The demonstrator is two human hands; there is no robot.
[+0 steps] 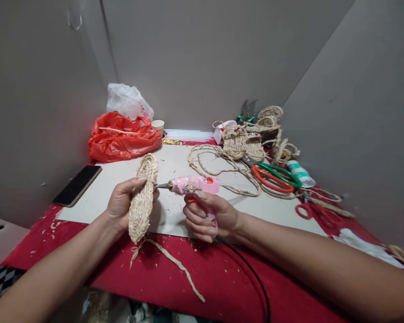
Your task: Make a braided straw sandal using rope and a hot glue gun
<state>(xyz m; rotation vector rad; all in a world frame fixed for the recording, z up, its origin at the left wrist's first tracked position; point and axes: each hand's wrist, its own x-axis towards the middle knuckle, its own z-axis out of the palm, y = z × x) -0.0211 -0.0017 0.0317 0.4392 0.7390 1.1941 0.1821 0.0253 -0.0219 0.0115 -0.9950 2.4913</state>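
My left hand (121,202) is closed around a small woven straw sole (142,199), holding it on edge above the table. A braided straw tail (175,264) hangs from its lower end onto the red cloth (222,273). My right hand (210,217) grips the handle of a pink glue gun (193,185). The gun's metal nozzle touches the right edge of the sole. A black cord (252,273) runs from the gun toward me.
A pale board (175,166) lies on the red cloth. A black phone (77,185) rests at the left, a red plastic bag (123,137) and a white bag behind it. Straw rope, woven pieces (244,143), green and orange scissors (276,177) and red scissors (314,213) lie right.
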